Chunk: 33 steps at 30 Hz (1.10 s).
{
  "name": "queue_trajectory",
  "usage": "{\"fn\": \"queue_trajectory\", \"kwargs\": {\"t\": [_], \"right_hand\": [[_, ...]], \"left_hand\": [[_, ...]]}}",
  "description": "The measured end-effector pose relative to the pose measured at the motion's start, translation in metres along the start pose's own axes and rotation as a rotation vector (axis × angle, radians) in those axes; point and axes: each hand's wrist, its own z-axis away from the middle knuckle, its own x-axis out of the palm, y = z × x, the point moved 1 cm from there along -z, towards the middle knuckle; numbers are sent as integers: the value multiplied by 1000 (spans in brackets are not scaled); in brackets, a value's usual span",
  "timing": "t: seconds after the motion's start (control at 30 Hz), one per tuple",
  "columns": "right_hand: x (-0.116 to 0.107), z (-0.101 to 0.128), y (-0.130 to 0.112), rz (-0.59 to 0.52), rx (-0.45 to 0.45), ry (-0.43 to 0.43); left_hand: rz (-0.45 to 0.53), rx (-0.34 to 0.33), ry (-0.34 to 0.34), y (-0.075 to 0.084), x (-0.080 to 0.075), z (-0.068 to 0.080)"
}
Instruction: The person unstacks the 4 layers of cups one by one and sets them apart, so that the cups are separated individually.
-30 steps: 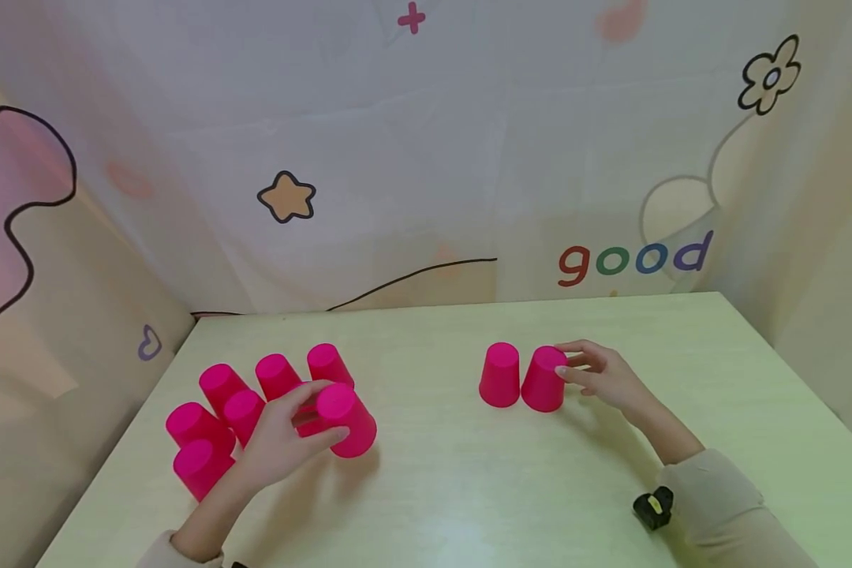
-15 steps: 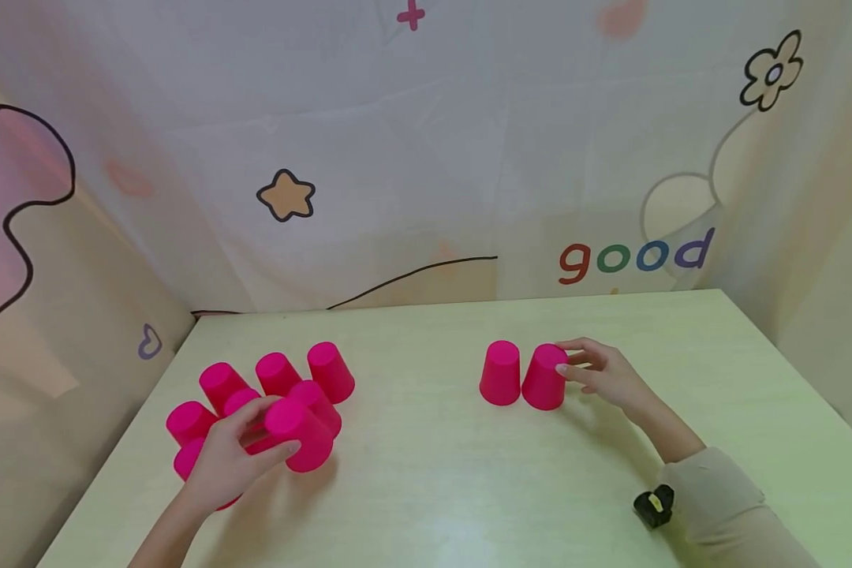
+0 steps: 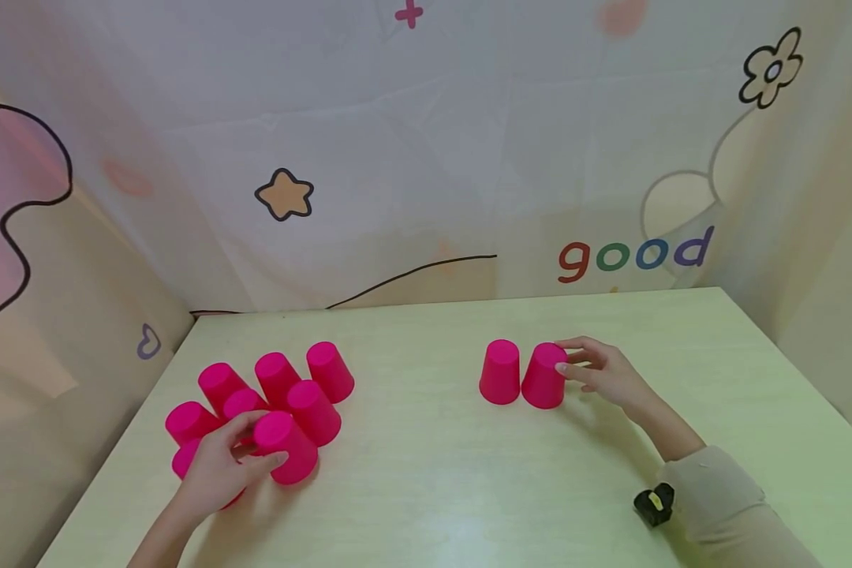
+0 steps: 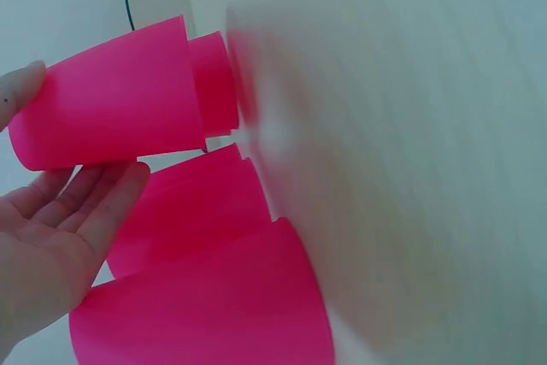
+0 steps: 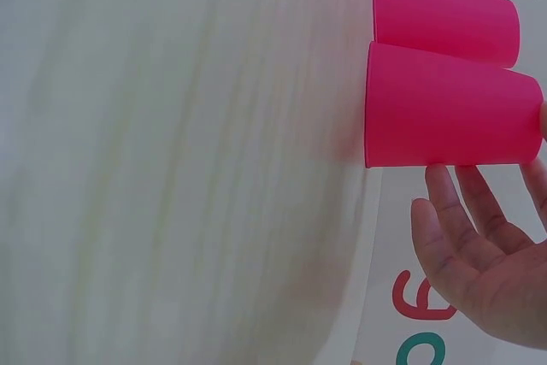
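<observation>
On the left, my left hand (image 3: pixel 216 473) grips an upside-down pink cup (image 3: pixel 297 454), thumb on the near side and fingers behind. Its rim is close over the table, beside a cluster of several more upside-down pink cups (image 3: pixel 314 414). In the left wrist view the held cup (image 4: pixel 111 100) lies between thumb and fingers, with other cups behind and below it. My right hand (image 3: pixel 607 379) pinches the upper part of another upside-down pink cup (image 3: pixel 543 386), fingertips on its side. To its left stands a second cup (image 3: pixel 500 379), right beside it.
The pale wooden table (image 3: pixel 433 473) runs back to a printed cloth backdrop (image 3: pixel 412 158). A black device (image 3: pixel 655 505) sits at the right sleeve (image 3: pixel 713 485). One cup (image 3: pixel 184 457) of the cluster is partly hidden behind the left hand.
My left hand has moved left and toward the person with its cup, down to the near side of the cluster. The right hand and its two cups have stayed in place.
</observation>
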Motion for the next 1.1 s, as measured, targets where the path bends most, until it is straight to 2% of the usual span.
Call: {"fn": "queue_trajectory", "kwargs": {"t": [0.2, 0.3, 0.47, 0.63, 0.8, 0.97, 1.1], "right_hand": [[0, 0, 0, -9, 3, -3], [0, 0, 0, -10, 4, -5], [0, 0, 0, -4, 5, -6], [-1, 0, -1, -4, 10, -5], [-1, 1, -1, -9, 4, -6], [-1, 1, -2, -15, 5, -6], [0, 2, -4, -15, 14, -7]], "left_hand": [[-29, -85, -49, -8, 5, -5], [-34, -86, -56, -10, 5, -5], [-31, -10, -25, -5, 0, -4], [-34, 86, 32, 9, -8, -2], [-9, 129, 69, 26, -11, -1], [13, 204, 116, 49, -7, -7], [59, 243, 108, 65, 2, -15]]}}
